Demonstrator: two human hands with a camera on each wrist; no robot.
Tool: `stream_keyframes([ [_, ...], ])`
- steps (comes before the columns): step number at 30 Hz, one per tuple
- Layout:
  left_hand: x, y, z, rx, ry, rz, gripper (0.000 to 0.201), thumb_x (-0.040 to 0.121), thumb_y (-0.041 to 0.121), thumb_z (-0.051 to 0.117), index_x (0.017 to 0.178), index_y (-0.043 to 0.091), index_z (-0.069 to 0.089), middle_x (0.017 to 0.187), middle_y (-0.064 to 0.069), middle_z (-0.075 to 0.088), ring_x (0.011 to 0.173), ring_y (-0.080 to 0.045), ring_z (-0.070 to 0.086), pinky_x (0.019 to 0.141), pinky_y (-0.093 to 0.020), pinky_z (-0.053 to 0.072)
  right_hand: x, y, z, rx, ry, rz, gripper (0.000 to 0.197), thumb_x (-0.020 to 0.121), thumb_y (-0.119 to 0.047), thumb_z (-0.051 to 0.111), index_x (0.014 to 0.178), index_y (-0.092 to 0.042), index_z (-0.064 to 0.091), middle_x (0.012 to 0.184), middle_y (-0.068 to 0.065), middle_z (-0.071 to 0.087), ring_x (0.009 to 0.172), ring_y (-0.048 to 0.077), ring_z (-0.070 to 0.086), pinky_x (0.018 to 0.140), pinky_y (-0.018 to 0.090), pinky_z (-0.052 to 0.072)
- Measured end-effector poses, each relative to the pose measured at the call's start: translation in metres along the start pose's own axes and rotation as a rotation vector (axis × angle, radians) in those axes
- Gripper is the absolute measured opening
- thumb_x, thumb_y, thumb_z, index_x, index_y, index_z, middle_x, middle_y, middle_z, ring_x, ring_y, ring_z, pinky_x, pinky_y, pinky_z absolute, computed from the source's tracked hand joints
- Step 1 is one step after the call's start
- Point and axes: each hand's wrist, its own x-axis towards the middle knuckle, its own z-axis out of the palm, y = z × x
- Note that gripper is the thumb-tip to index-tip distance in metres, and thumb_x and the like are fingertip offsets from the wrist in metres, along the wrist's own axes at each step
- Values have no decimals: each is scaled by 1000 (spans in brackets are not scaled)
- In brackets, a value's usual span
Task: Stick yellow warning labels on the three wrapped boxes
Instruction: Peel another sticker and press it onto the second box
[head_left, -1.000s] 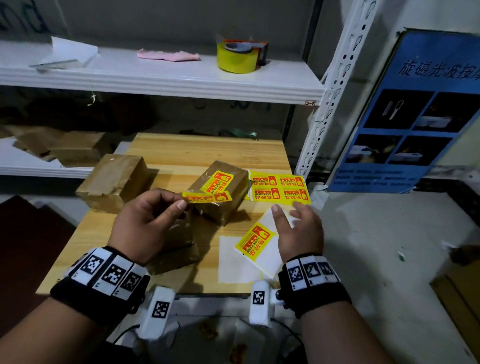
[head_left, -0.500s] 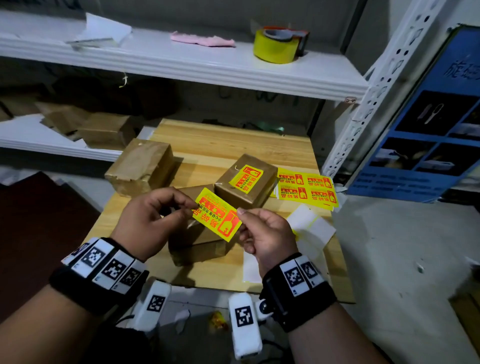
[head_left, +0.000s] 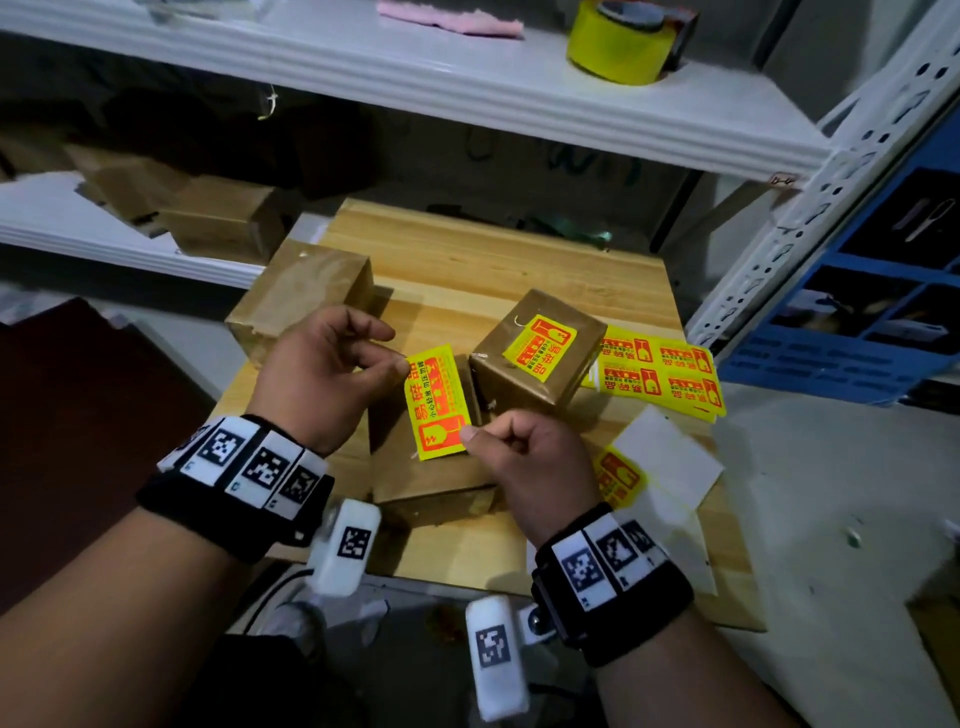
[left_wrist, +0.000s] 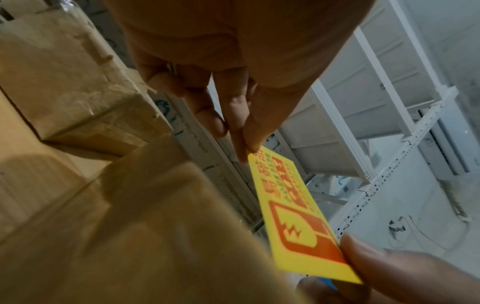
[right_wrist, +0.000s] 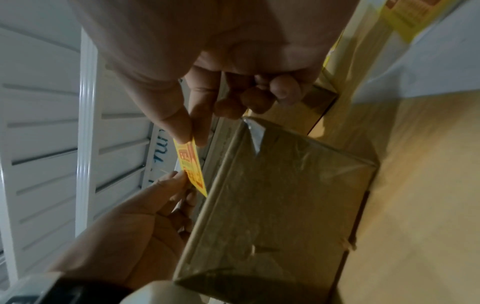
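Wooden desk (head_left: 467, 260) under white shelf (head_left: 467, 88), three wrapped boxes, farthest-right box (head_left: 524, 374) already labelled, left hand (head_left: 322, 374) and right hand (head_left: 524, 457) pinching opposite ends of yellow label (head_left: 436, 402) above nearest box (head_left: 426, 488).

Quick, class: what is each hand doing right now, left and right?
Left hand: closed, pinching the top corner of the yellow warning label.
Right hand: closed, pinching the bottom corner of the same label, above an unlabelled wrapped box.
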Motion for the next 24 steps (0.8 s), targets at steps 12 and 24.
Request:
stream_keyframes([
  [12, 10, -12, -1, 134, -35, -38, 29, 77, 14, 86, 98, 13, 67, 68, 4, 76, 61, 8, 65, 57, -2, 43, 5, 12, 12, -122, 31, -42, 28, 77, -37, 77, 62, -17, 64, 78, -2, 57, 67, 11, 59, 70, 36, 53],
  [24, 5, -25, 6, 281, 37, 85, 22, 75, 18, 86, 86, 24, 67, 71, 16, 71, 81, 7, 65, 65, -2, 45, 8, 14, 15, -226, 38, -38, 35, 70, -38, 81, 58, -22, 51, 65, -6, 53, 54, 6, 48, 55, 31, 45],
])
